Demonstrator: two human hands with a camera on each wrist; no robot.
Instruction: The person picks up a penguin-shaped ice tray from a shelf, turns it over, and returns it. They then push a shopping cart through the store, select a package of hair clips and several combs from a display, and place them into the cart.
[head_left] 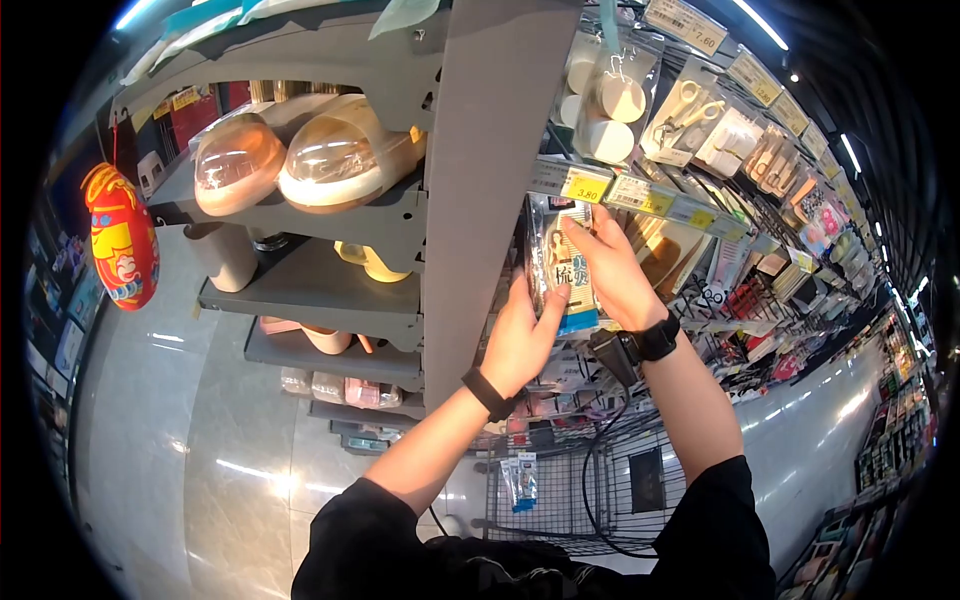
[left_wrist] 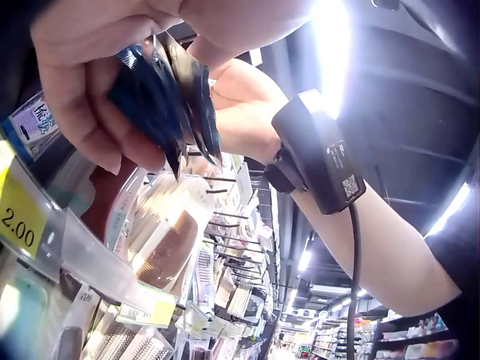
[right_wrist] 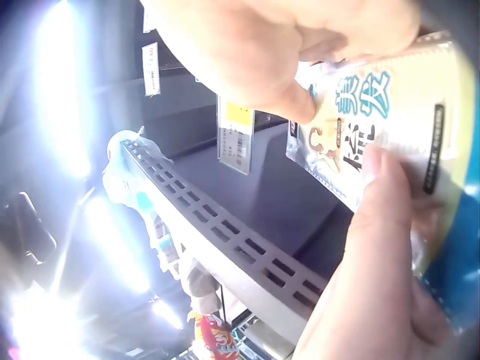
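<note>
Both hands are at a small stack of packaged hair combs (head_left: pixel 565 275), in clear packets with blue ends, held upright in front of the shelf post. The left hand (head_left: pixel 518 342) grips the lower part, thumb across the front and fingers behind. In the left wrist view, the layered packets (left_wrist: pixel 169 105) show edge-on beside its curled fingers. From the other side, the right hand (head_left: pixel 622 275) pinches the upper part, its thumb on the printed front. The right wrist view shows the front packet (right_wrist: pixel 360 139) close up, with a thumb from each hand on it.
A grey shelf post (head_left: pixel 490 150) stands just left of the hands. Price labels (head_left: pixel 640 192) run above them, with hanging packs of combs (left_wrist: pixel 169 244) on hooks at the right. Below is a wire shopping cart (head_left: pixel 570 500) containing small packets (head_left: pixel 520 480). A cable hangs from the right wrist.
</note>
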